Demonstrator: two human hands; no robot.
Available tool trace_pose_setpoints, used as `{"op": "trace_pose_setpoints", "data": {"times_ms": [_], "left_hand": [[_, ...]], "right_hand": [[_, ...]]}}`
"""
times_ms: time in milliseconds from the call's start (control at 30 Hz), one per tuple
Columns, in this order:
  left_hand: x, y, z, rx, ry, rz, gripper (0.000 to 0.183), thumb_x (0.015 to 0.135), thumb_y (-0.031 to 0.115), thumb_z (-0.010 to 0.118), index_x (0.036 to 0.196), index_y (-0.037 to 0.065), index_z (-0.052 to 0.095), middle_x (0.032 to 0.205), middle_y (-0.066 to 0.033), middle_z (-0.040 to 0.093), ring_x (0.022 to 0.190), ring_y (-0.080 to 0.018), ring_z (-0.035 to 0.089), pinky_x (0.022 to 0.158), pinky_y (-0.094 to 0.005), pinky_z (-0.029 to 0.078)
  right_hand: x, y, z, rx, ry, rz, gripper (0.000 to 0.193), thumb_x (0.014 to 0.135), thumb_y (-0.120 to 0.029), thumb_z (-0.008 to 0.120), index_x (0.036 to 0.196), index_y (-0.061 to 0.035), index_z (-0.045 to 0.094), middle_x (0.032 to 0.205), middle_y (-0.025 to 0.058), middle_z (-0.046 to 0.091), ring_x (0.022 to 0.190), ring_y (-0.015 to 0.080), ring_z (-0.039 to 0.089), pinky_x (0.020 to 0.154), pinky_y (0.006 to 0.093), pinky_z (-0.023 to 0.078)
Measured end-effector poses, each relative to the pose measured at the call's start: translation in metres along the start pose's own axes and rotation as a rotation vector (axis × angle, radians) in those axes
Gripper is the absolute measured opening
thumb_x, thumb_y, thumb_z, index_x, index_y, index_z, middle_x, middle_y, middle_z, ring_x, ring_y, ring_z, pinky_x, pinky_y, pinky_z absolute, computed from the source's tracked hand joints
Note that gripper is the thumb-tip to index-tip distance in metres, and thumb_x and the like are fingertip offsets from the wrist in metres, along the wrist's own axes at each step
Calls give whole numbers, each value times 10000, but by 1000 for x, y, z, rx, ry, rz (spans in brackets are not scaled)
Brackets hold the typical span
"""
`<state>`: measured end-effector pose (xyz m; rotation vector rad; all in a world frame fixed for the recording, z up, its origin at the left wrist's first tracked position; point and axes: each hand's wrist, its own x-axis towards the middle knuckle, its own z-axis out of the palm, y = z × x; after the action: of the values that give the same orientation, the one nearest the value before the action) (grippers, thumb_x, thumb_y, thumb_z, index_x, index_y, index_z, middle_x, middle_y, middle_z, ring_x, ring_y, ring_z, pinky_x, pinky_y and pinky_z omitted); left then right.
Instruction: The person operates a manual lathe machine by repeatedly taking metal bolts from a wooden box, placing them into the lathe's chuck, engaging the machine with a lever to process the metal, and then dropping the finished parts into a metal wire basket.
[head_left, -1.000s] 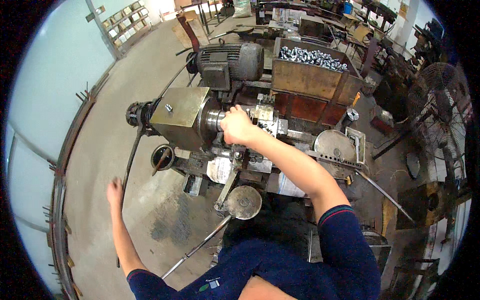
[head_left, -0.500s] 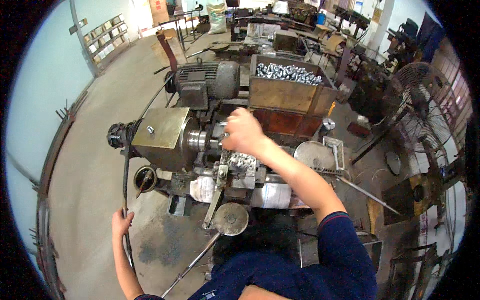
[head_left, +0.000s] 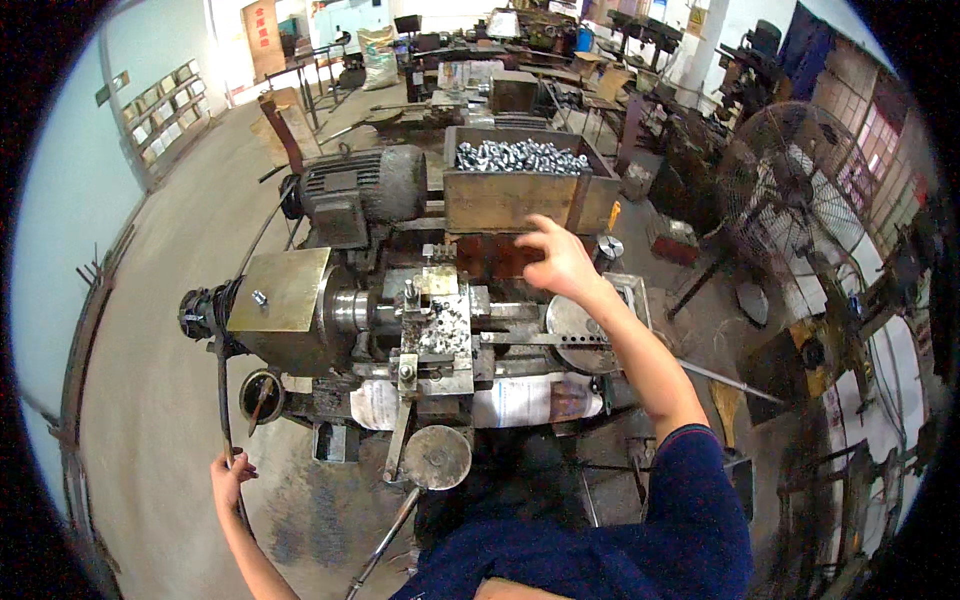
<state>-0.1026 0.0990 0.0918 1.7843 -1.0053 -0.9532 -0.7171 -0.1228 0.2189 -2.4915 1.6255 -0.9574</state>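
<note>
My left hand (head_left: 230, 480) is closed around a long dark lever (head_left: 224, 395) that runs down beside the machine's left end. Over the right part of the lathe, my right hand (head_left: 560, 265) hangs in the air, its fingers apart and nothing visible between them. Below and left of that hand sits the tool slide (head_left: 443, 330), strewn with metal chips. The shiny spindle nose (head_left: 352, 312) sticks out of the headstock, whose top is a brassy plate (head_left: 282, 290) with one small metal part (head_left: 260, 298) lying on it.
A box (head_left: 520, 195) heaped with shiny metal parts stands behind the lathe, beside a motor (head_left: 365, 190). A dark pot with a brush (head_left: 262, 398) is at the left front. A round plate on a handle (head_left: 436, 458) juts toward me. A large fan (head_left: 790, 185) stands right.
My right hand has moved right, away from the spindle, and its fingers have spread. The tool slide now shows uncovered. My left hand stays on the lever; the view has shifted.
</note>
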Motion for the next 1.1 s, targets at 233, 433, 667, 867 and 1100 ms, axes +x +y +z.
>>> {"op": "trace_pose_setpoints", "data": {"times_ms": [233, 433, 667, 867, 1100], "left_hand": [[1, 0, 7, -43, 13, 9, 351, 822, 216, 603, 1020, -56, 501, 680, -82, 554, 570, -152, 545, 582, -313, 509], [8, 7, 16, 46, -171, -311, 675, 804, 333, 618, 1357, 138, 284, 1349, -155, 346, 1193, -307, 401, 1029, -494, 258], [33, -28, -4, -7, 11, -232, 636, 800, 345, 620, 1322, 129, 327, 1240, -141, 388, 1106, -284, 428, 971, -467, 297], [45, -31, -13, -9, 2, -222, 605, 798, 355, 623, 1291, 121, 363, 1147, -128, 425, 1032, -264, 451, 921, -443, 331], [43, -39, -23, -27, 3, -218, 572, 794, 367, 626, 1256, 112, 405, 1038, -113, 467, 945, -241, 478, 862, -415, 370]], "right_hand": [[-175, 88, -73, 94, 97, 600, 388, 554, -184, 607, 892, 0, 659, 1214, 164, 508, 1046, 300, 541, 874, 314, 429], [-392, 114, -154, -213, 93, 1190, 320, 617, -207, 563, 843, 1, 654, 765, 168, 641, 679, 242, 630, 663, 301, 483], [-567, 130, -124, -345, -198, 1509, 232, 625, -255, 599, 762, -81, 668, 868, 173, 631, 864, 305, 603, 761, 362, 481], [-584, 131, -96, -311, -333, 1793, 470, 628, -348, 604, 970, -26, 620, 1125, 205, 547, 1058, 312, 528, 870, 358, 438], [-553, 138, -76, -325, -622, 1593, 355, 669, -302, 563, 915, -60, 648, 1106, 155, 572, 1054, 302, 526, 872, 348, 429]]}}
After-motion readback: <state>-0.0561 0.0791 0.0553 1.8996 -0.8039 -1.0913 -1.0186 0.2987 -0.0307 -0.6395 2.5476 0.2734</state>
